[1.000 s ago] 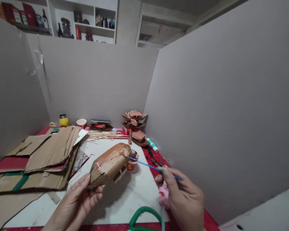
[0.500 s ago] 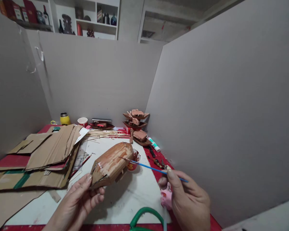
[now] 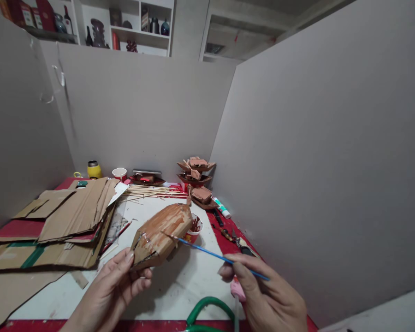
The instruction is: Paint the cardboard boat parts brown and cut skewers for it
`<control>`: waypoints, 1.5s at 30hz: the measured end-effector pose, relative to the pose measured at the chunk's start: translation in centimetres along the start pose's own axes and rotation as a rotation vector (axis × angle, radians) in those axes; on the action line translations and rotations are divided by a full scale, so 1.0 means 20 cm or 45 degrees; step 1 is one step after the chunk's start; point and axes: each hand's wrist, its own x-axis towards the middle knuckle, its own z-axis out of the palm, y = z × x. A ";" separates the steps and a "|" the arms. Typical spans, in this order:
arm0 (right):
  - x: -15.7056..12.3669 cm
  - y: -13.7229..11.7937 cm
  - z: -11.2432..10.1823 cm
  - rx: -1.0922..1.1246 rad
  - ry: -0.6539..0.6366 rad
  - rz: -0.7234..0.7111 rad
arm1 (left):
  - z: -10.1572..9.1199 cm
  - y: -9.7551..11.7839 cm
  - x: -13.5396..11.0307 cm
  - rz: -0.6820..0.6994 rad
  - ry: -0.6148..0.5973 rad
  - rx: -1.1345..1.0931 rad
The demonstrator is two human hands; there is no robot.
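My left hand [image 3: 119, 281] grips the near end of a cardboard model boat [image 3: 166, 230], tilted above the white board with its flat face toward me. Streaks of reddish-brown paint cover part of that face. Between the thumb and fingers of my right hand [image 3: 263, 286] is a thin blue paintbrush [image 3: 210, 252], its bristles touching the boat's surface near the middle. Partly hidden behind the boat stands a paper cup [image 3: 196, 227] with brown paint inside. Under my right hand a pink object [image 3: 237, 289] shows in part.
Cardboard sheets [image 3: 72, 212] are piled at left. Wooden sticks [image 3: 152, 191] lie at the back, near finished model boats [image 3: 197, 168], a yellow jar [image 3: 94, 169] and a white-and-red cup [image 3: 119, 174]. Green scissor handles [image 3: 209, 304] lie at the front. Grey panels [image 3: 141, 106] enclose the table.
The brush tip has moved left and slightly down across the boat's face. My right hand has shifted a little lower. The boat stays nearly in place in my left hand.
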 end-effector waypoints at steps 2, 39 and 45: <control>0.01 0.00 -0.02 -0.055 0.022 -0.040 | -0.01 0.00 0.00 -0.014 -0.003 -0.002; 0.00 0.02 -0.12 -0.434 -0.203 -0.406 | -0.03 0.00 0.02 -0.025 -0.066 0.011; 0.07 0.02 -0.11 -0.477 -0.071 -0.357 | -0.01 -0.01 0.03 -0.017 -0.007 -0.004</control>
